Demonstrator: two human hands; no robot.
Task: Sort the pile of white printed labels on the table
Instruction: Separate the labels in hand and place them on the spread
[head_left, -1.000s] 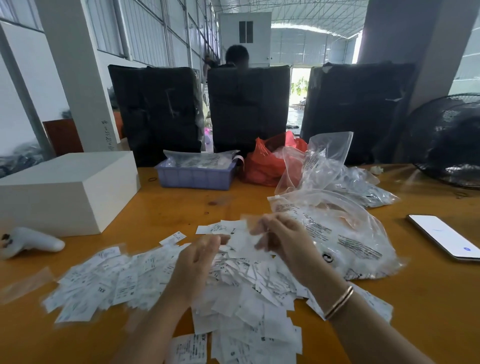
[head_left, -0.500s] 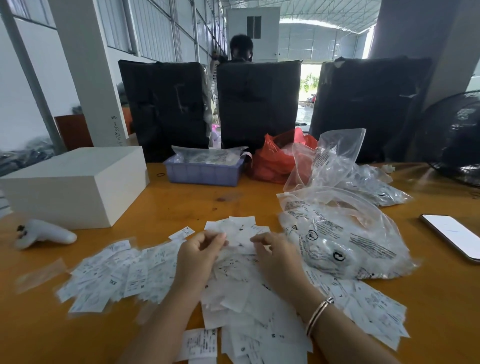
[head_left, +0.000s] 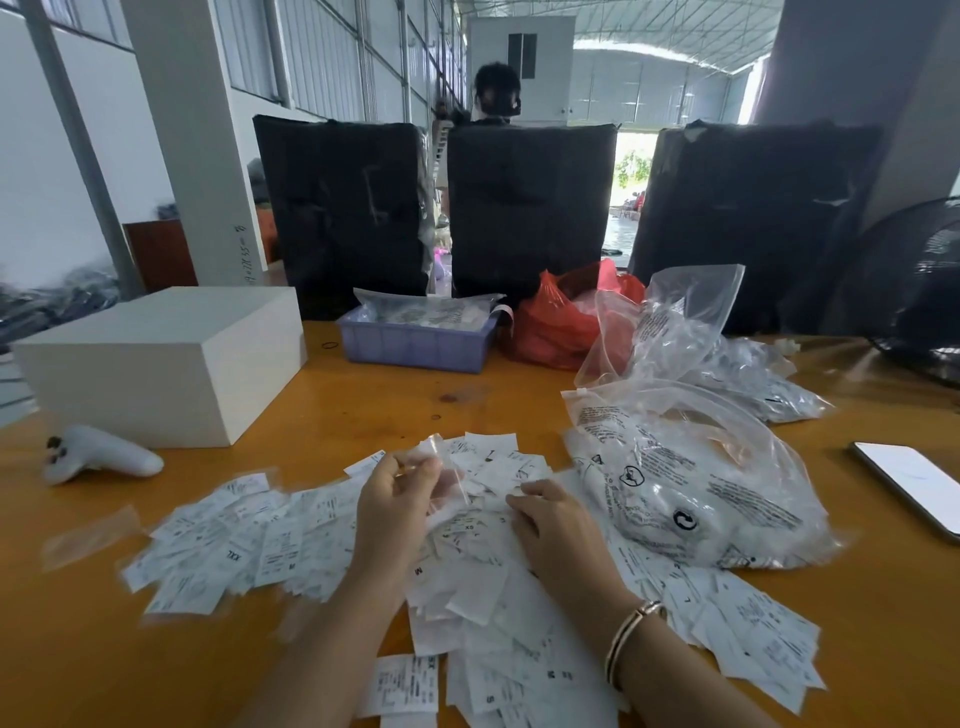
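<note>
A wide pile of white printed labels (head_left: 270, 540) lies spread over the orange table (head_left: 363, 395), with size letters such as M, S and XXL showing. My left hand (head_left: 395, 509) is raised slightly above the pile's middle and pinches a small clear plastic sleeve (head_left: 441, 467) between thumb and fingers. My right hand (head_left: 556, 530), with a bracelet at the wrist, rests fingers-down on the labels just right of it; its fingertips lie among the labels and I cannot see whether they hold one.
Large clear printed plastic bags (head_left: 691, 488) lie to the right of the pile. A white box (head_left: 161, 358) and a white controller (head_left: 98, 457) sit at left. A purple tray (head_left: 415, 343), red bag (head_left: 556, 322), phone (head_left: 914, 483), fan (head_left: 919, 291) and a person behind black bundles.
My right hand has dropped from mid-air onto the labels. My left hand has lifted a little and now holds up a clear sleeve. The view has shifted slightly.
</note>
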